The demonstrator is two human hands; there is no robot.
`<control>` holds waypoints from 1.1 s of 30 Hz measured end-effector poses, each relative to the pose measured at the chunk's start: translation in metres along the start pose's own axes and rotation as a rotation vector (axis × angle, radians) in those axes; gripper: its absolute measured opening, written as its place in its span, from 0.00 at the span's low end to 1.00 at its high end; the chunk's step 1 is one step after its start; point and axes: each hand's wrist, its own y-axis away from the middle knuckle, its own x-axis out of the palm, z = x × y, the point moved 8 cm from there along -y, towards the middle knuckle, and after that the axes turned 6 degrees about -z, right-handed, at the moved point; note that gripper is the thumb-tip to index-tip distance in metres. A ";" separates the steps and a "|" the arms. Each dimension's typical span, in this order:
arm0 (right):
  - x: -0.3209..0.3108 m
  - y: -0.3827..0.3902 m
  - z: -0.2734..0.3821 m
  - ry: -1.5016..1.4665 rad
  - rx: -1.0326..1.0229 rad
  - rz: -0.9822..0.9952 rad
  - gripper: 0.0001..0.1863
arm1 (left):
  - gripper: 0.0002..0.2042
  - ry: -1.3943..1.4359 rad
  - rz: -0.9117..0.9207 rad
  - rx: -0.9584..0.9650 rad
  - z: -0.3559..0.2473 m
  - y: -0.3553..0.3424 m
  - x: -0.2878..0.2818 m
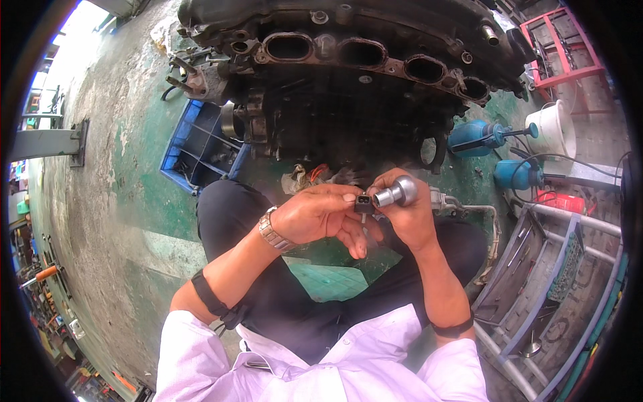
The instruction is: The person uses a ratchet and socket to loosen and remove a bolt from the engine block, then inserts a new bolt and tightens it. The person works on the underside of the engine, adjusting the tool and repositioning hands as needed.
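My left hand [311, 216], with a metal watch at its wrist, pinches a small black plug-ended part [364, 204] between thumb and finger. It looks like a sensor, and a thin pale stem points down from it. Its other fingers are loosely spread below. In my right hand [414, 218] is a ratchet wrench [405, 190] with a silver socket on its head. The socket's end is close beside the black part; whether they touch I cannot tell. Most of the ratchet's handle is hidden by the hand. Beyond both hands stands a dark, grimy engine [348, 100] with oval ports along its upper side.
A blue divided crate [175, 151] lies left of the engine. On the right are blue spray bottles [477, 137], a white bucket [556, 130], a red metal frame [569, 77] and a grey-railed tool cart [536, 295]. A rag [295, 179] rests on the green floor before the engine.
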 end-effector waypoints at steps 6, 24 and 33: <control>0.000 0.001 -0.001 -0.060 0.058 0.012 0.07 | 0.22 -0.046 -0.045 0.004 -0.001 -0.001 -0.003; 0.002 -0.001 -0.019 0.062 0.180 0.047 0.06 | 0.14 -0.619 -0.476 0.154 -0.023 -0.004 -0.030; -0.010 -0.003 -0.023 -0.064 0.182 -0.024 0.09 | 0.16 -0.494 -0.497 0.292 -0.038 -0.002 -0.032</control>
